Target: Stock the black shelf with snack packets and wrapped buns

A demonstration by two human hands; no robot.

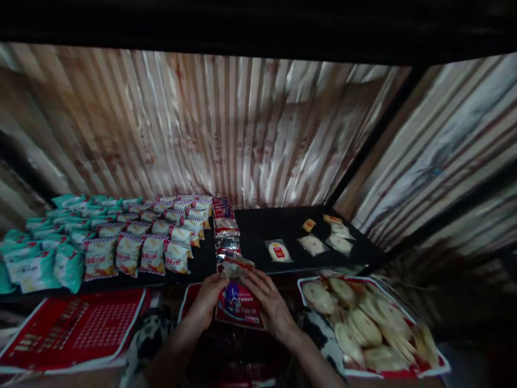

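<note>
Between my hands is a red printed packet (239, 303) with a blue patch and white lettering, tilted up in front of me. My left hand (210, 298) pinches it near its upper left corner. My right hand (271, 304) grips its right side, fingers stretched along the upper edge. Just beyond the packet's top, a row of similar red and blue packets (225, 218) runs back across the black shelf (252, 222). Whether the held packet contains anything I cannot tell.
White snack bags (151, 253) and teal bags (69, 264) stand in rows at left. Flat wrapped rounds (278, 250) lie on the shelf at right. A red tray (442, 364) heaped with pale wrapped rounds (365, 326) is at lower right, a red printed sheet (81, 326) at lower left. Corrugated metal rises behind.
</note>
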